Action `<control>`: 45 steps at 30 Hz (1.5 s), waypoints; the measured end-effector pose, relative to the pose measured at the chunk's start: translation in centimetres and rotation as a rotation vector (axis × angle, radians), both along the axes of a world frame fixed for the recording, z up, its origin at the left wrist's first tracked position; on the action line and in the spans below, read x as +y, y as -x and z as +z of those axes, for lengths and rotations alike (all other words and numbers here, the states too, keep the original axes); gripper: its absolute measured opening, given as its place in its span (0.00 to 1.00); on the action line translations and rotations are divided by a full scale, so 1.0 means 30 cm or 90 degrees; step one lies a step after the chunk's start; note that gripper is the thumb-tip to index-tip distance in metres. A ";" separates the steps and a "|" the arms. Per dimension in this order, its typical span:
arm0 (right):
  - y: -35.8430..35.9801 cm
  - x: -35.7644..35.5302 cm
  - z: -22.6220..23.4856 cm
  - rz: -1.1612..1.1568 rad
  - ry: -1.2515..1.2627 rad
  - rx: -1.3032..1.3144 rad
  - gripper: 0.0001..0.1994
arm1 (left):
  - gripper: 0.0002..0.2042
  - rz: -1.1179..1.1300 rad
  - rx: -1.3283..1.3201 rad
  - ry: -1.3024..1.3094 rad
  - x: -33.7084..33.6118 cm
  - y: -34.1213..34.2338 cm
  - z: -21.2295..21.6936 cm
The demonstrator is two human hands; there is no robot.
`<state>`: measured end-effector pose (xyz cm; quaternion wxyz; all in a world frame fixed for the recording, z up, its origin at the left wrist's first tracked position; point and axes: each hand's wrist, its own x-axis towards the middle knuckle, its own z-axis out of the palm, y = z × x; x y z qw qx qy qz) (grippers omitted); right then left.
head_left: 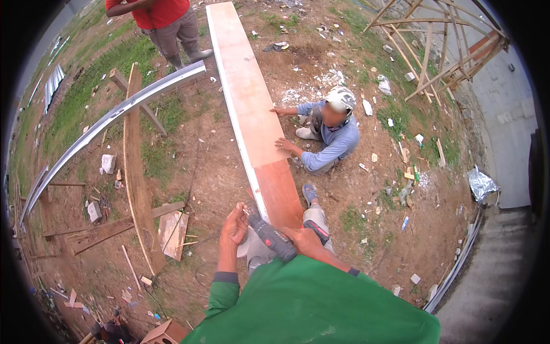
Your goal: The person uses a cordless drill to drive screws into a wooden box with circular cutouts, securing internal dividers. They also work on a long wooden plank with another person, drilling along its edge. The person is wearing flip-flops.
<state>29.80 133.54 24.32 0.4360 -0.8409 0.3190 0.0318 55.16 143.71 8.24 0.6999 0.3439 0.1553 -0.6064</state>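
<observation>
A black-and-red cordless drill is held in front of my green shirt, its chuck pointing up and to the left. My right hand is wrapped round its grip. My left hand is closed beside the chuck, fingertips pinched together; whatever they hold is too small to make out. Just beyond the drill begins a long, narrow plywood panel, running away from me, with a white strip along its left edge. Across its right side, a crouching co-worker in a blue shirt rests both hands on the panel's edge.
Another person in a red shirt stands at the far left. A long metal channel lies across a wooden plank on the left. At the far right stands a wooden pole frame. Debris litters the dirt.
</observation>
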 end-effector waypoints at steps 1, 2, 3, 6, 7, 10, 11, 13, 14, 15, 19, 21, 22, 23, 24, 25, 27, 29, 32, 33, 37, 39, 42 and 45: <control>0.008 -0.015 -0.008 0.010 0.006 0.002 0.29 | 0.12 -0.011 0.002 -0.003 -0.010 0.005 0.006; 0.021 -0.031 -0.017 0.025 0.011 -0.012 0.29 | 0.12 -0.011 0.001 -0.036 -0.018 0.011 0.013; 0.030 -0.056 -0.030 0.037 0.026 0.005 0.29 | 0.12 -0.024 -0.008 -0.019 -0.028 0.018 0.021; 0.055 -0.149 -0.070 0.087 0.081 -0.028 0.27 | 0.11 -0.007 -0.035 -0.060 -0.063 0.035 0.051; 0.069 -0.186 -0.079 0.106 0.097 -0.062 0.26 | 0.10 0.018 -0.034 -0.113 -0.068 0.045 0.065; 0.078 -0.289 -0.099 0.157 0.127 -0.140 0.23 | 0.10 0.089 -0.038 -0.042 -0.100 0.083 0.107; 0.080 -0.324 -0.102 0.155 0.141 -0.158 0.22 | 0.09 0.106 -0.043 -0.018 -0.119 0.095 0.121; 0.091 -0.382 -0.097 0.186 0.143 -0.167 0.20 | 0.09 0.129 -0.028 0.004 -0.153 0.116 0.147; 0.098 -0.412 -0.093 0.192 0.151 -0.184 0.19 | 0.09 0.136 -0.023 0.013 -0.173 0.124 0.159; 0.098 -0.438 -0.090 0.208 0.155 -0.196 0.17 | 0.09 0.159 -0.027 0.022 -0.187 0.135 0.170; 0.085 -0.490 -0.080 0.251 0.195 -0.196 0.15 | 0.09 0.185 -0.069 0.011 -0.197 0.152 0.201; 0.067 -0.486 -0.079 0.275 0.230 -0.147 0.15 | 0.09 0.194 -0.103 -0.002 -0.179 0.155 0.198; 0.061 -0.481 -0.078 0.292 0.234 -0.146 0.16 | 0.10 0.186 -0.115 -0.031 -0.166 0.156 0.191; 0.058 -0.473 -0.075 0.308 0.233 -0.124 0.17 | 0.10 0.182 -0.131 -0.062 -0.154 0.157 0.181; 0.054 -0.462 -0.073 0.322 0.232 -0.101 0.19 | 0.11 0.175 -0.145 -0.093 -0.141 0.156 0.169; 0.050 -0.450 -0.071 0.329 0.259 -0.110 0.18 | 0.11 0.176 -0.141 -0.094 -0.130 0.154 0.157; 0.043 -0.422 -0.068 0.340 0.310 -0.125 0.17 | 0.12 0.174 -0.124 -0.119 -0.109 0.146 0.135; 0.027 -0.396 -0.070 0.320 0.287 -0.132 0.18 | 0.12 0.154 -0.132 -0.089 -0.095 0.130 0.120; 0.014 -0.369 -0.082 0.290 0.268 -0.115 0.19 | 0.12 0.122 -0.118 -0.092 -0.094 0.100 0.101; 0.016 -0.361 -0.089 0.275 0.261 -0.105 0.20 | 0.11 0.115 -0.113 -0.092 -0.102 0.093 0.092; 0.027 -0.331 -0.136 0.250 0.252 -0.009 0.19 | 0.11 0.055 -0.055 -0.144 -0.184 0.100 0.015; 0.019 -0.318 -0.176 0.195 0.173 0.070 0.24 | 0.12 0.058 -0.018 -0.167 -0.248 0.129 -0.048; 0.013 -0.319 -0.263 0.111 0.088 0.074 0.24 | 0.13 0.120 0.075 -0.212 -0.359 0.222 -0.181; -0.029 -0.360 -0.453 0.055 -0.074 0.245 0.34 | 0.16 0.124 0.160 -0.253 -0.452 0.279 -0.372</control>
